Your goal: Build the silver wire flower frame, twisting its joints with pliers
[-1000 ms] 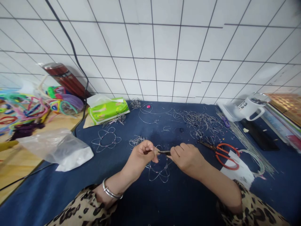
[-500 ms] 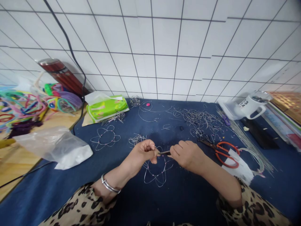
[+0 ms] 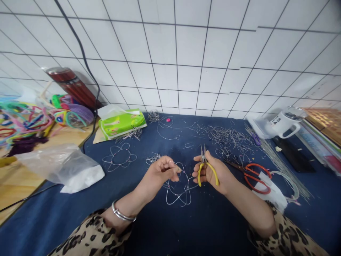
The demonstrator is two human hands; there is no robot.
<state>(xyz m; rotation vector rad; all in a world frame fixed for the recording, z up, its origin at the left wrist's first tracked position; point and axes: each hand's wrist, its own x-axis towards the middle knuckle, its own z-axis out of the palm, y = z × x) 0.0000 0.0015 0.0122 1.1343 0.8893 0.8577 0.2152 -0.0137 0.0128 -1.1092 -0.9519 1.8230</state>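
Between thumb and fingers, my left hand point(image 3: 163, 172) pinches the upper left part of a silver wire flower point(image 3: 179, 195), a ring with looped petals and small pinkish beads. Pliers with yellow handles point(image 3: 208, 171) rest in my right hand point(image 3: 215, 172), jaws pointing away from me and slightly parted. The pliers are to the right of the wire flower, apart from it. A second wire flower point(image 3: 119, 157) lies flat on the dark blue cloth to the left. Just behind my left hand sits a small bundle of bent wires point(image 3: 153, 158).
Tangled wire scraps point(image 3: 229, 137) lie at the back right. Red-handled scissors point(image 3: 257, 177) lie right of my right hand, by straight wires point(image 3: 282, 163) and a white mug point(image 3: 287, 122). At left are a green tissue pack point(image 3: 121, 124), a plastic bag point(image 3: 64, 167) and a red thermos point(image 3: 71, 85).
My right hand has turned palm up and drawn slightly away from the left, so the pliers now point away from me, off the wire. My left hand still pinches the wire flower.
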